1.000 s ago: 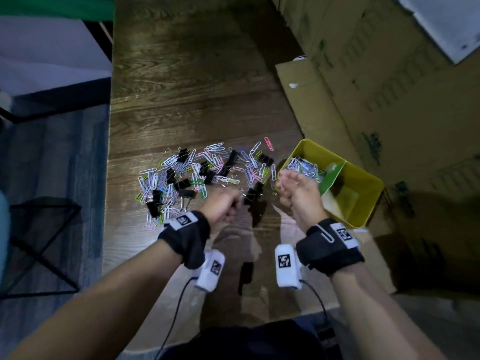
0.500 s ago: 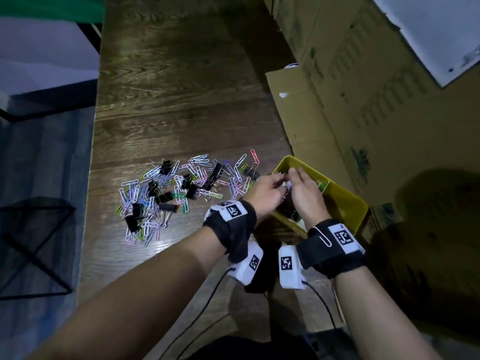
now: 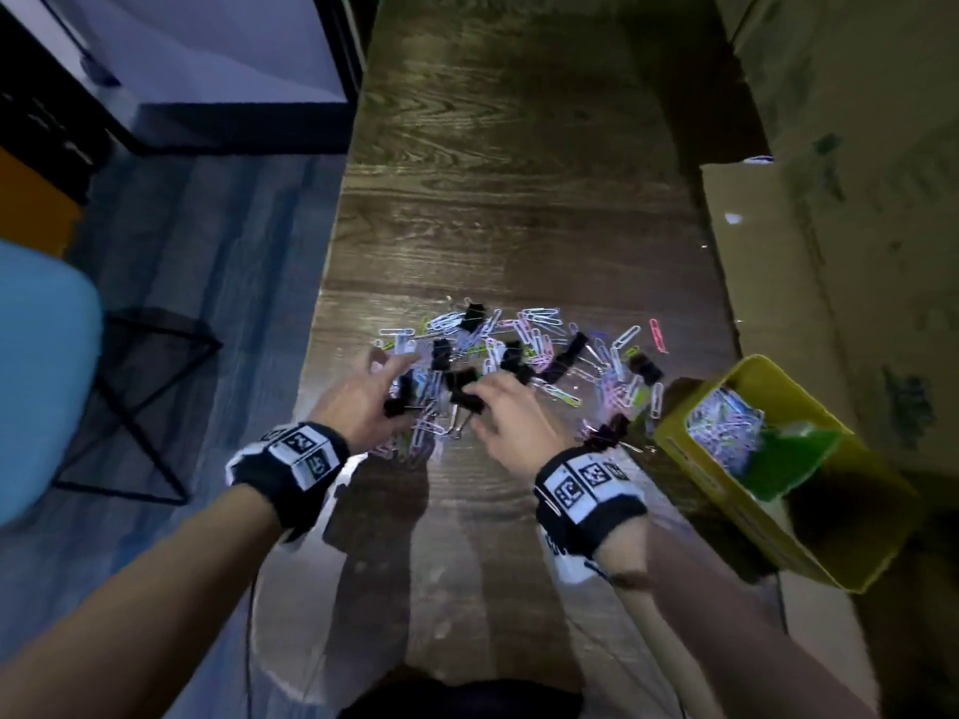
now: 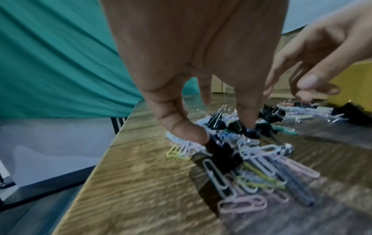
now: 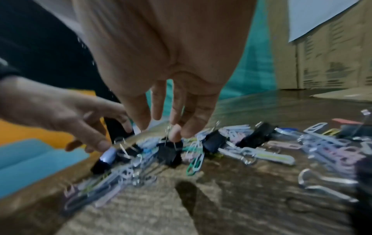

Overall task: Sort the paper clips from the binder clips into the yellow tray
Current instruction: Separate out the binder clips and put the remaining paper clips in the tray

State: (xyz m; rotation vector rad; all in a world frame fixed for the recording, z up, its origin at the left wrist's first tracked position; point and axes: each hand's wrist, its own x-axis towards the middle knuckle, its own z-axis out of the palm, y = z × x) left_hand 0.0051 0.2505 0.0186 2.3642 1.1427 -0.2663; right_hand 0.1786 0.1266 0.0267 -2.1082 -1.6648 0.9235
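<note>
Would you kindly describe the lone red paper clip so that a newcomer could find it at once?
Start at the yellow tray on the table's right side, then look toward the far right end of the clip pile. The red paper clip lies there apart from the rest, the only red one among white, pink and green clips.

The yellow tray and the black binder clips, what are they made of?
The yellow tray looks like smooth moulded plastic, with thin, evenly coloured walls. The black binder clips look like painted metal, with shiny wire handles glinting; blur leaves that uncertain.
</note>
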